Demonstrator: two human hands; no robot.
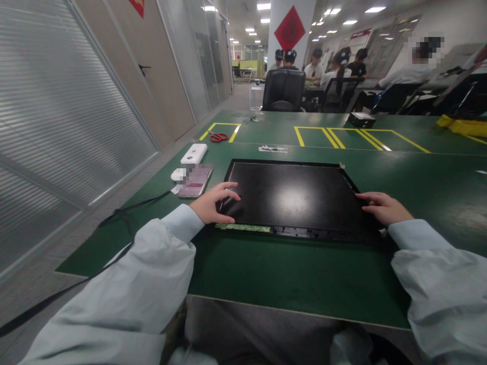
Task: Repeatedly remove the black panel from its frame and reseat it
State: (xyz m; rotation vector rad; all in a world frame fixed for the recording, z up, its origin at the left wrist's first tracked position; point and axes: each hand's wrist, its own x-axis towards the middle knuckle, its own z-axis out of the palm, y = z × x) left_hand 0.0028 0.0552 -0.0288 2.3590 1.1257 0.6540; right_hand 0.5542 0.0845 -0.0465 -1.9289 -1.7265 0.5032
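Observation:
A flat black display panel lies face up on the green table, with a green circuit strip along the left part of its near edge. My left hand is over the panel's left edge, thumb and fingers spread apart, holding nothing. At the right edge, the fingers of my right hand are bent together around the panel's frame; its thumb is mostly hidden. A small light tab sticks up at the panel's far right corner.
Left of the panel lie a phone, a white power bank and a black strap. Red scissors, white scraps and a black box are farther back. Yellow tape marks the table. Several people sit beyond a black chair.

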